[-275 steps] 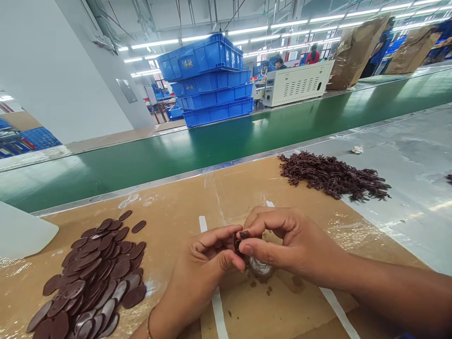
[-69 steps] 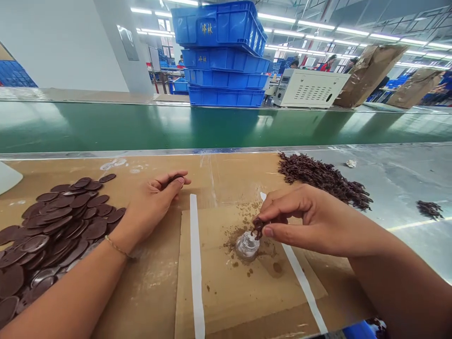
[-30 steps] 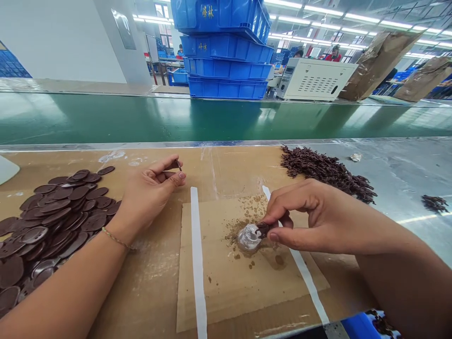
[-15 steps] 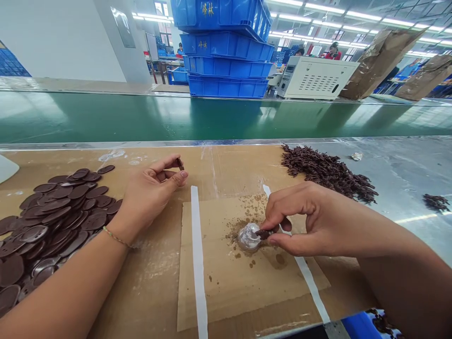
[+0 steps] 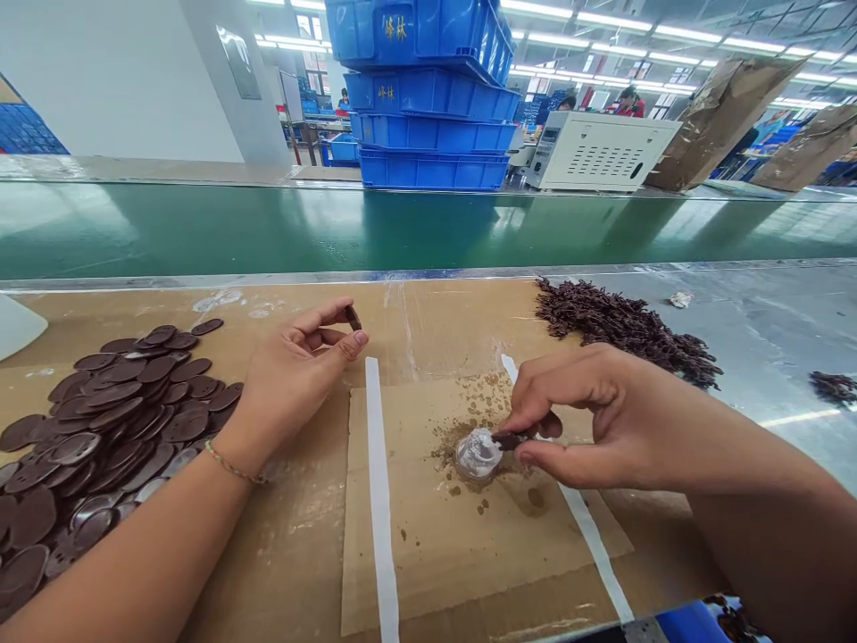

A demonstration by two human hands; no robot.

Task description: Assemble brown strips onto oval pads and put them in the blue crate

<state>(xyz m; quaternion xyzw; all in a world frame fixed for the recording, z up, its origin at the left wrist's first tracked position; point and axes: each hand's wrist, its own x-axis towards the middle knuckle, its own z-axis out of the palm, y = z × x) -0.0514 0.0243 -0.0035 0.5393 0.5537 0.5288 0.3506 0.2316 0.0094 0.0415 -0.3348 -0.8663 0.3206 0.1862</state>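
Note:
Between the thumb and fingers of my left hand point(image 5: 304, 357) is a brown oval disc point(image 5: 353, 317), held edge-on above the table. My right hand point(image 5: 589, 415) pinches a small dark brown piece point(image 5: 510, 440), most of it hidden by the fingers. The tip of that piece is at the edge of a small round dish of whitish, glossy paste point(image 5: 478, 454). The dish sits on a cardboard sheet point(image 5: 442, 563) spotted with stains. Left of my left forearm lies a heap of brown oval discs point(image 5: 127, 402). Beyond my right hand is a pile of small dark brown pieces point(image 5: 622, 326).
White tape strips point(image 5: 381, 518) run along both sides of the cardboard. A green conveyor belt point(image 5: 268, 228) crosses behind the table. Stacked blue crates point(image 5: 435, 134) and a pale metal box point(image 5: 603, 150) stand beyond it. A smaller dark cluster point(image 5: 834, 387) lies far right.
The dark piece in my right hand has drawn back slightly from the middle of the paste to its edge. My left hand keeps its hold on the disc. The whole view has shifted slightly.

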